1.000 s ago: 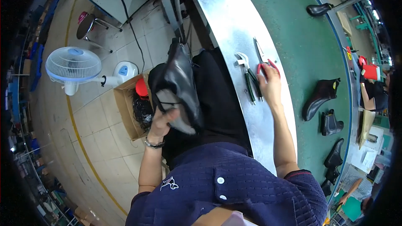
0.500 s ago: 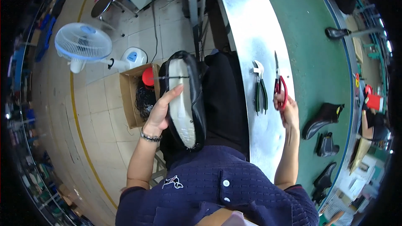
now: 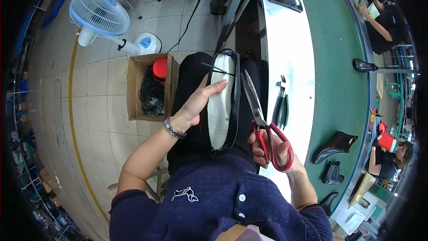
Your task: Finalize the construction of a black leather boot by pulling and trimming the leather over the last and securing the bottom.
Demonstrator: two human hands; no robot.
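Note:
A black shoe upper (image 3: 220, 122) lies over my lap with its pale underside facing up. My left hand (image 3: 195, 105) is closed around its left side, the thumb pressed on the pale surface. A thin black tie (image 3: 217, 68) crosses the underside near the far end, its loose tail sticking out to the left. My right hand (image 3: 273, 151) grips red-handled scissors (image 3: 262, 118), fingers in and around the loops. Their blades point away from me, close beside the right edge of the shoe upper. Dark-handled pliers (image 3: 281, 105) lie on the metal bench to the right.
The metal bench (image 3: 298, 58) runs along my right, with a phone (image 3: 285, 0) at its far end. On my left stand a cardboard box (image 3: 132, 69) of black strands and a fan (image 3: 100, 14). Several dark boots (image 3: 335, 146) sit on the green surface; people work beyond.
My right hand has lifted the scissors off the bench and brought them left, next to the shoe upper. The view has shifted somewhat; my left hand keeps its hold.

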